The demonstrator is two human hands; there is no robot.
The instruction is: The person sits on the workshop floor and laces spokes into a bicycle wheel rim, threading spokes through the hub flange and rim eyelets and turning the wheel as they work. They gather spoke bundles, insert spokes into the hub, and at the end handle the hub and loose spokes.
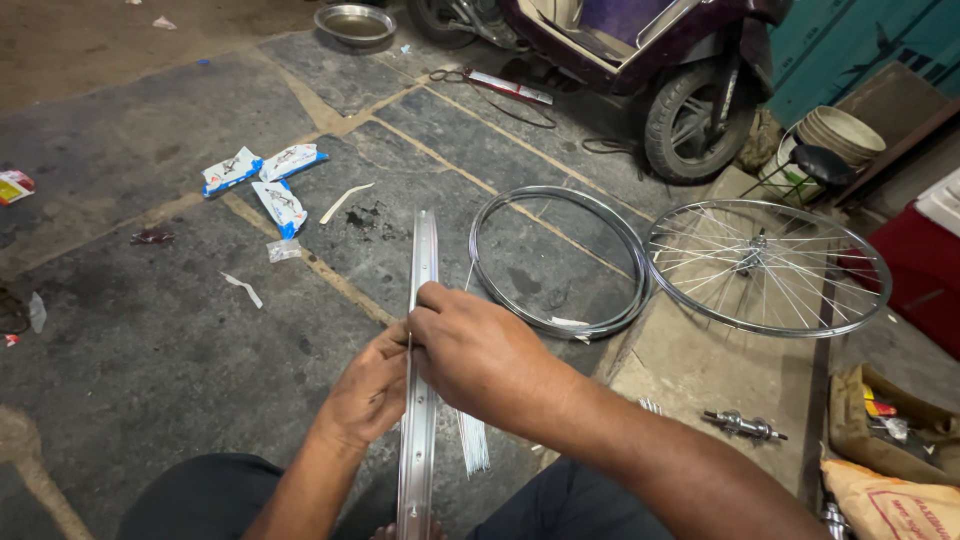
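Note:
A bare silver bicycle rim stands on edge in front of me, seen end-on as a narrow metal band running from the stone floor toward my lap. My left hand grips the rim from the left side. My right hand is closed over the rim from the right, its fingertips pinching at the rim's inner face where a thin spoke shows. A bundle of loose spokes lies on the floor just below my right wrist.
A second bare rim lies flat on the floor, and a spoked wheel rests beside it. A wheel hub lies at right near sacks. Blue-white packets, a metal bowl and a parked scooter stand farther off.

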